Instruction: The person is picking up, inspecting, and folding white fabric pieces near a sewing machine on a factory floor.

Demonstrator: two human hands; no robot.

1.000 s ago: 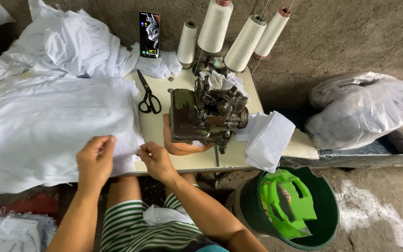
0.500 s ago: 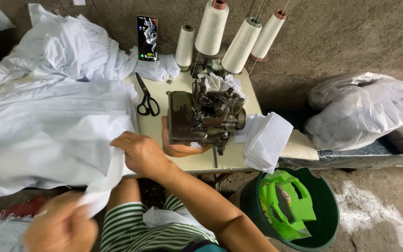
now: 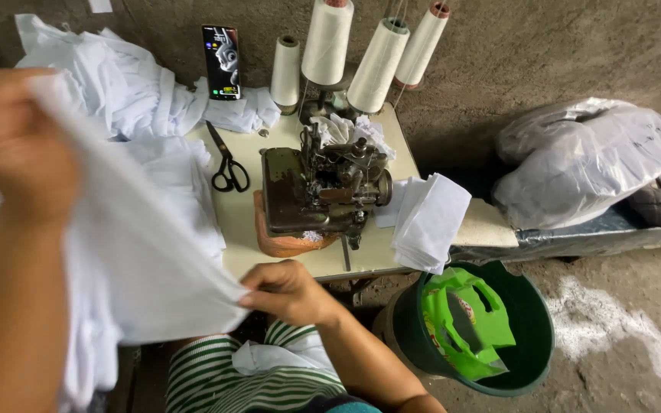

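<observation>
My left hand is raised close to the camera at the left, blurred, gripping the upper edge of a white cloth piece. My right hand pinches the lower corner of the same cloth at the table's front edge. The cloth stretches diagonally between both hands. Just beyond my right hand stands a dark sewing machine on the cream table.
Black scissors lie left of the machine. White thread cones and a phone stand at the back. White fabric piles cover the left; cut white pieces hang at right. A green bucket sits on the floor beside a stuffed plastic bag.
My left hand has risen from low near my lap up to the upper left, lifting the white cloth. My right hand slid down to the table's front edge, holding the cloth's corner.
</observation>
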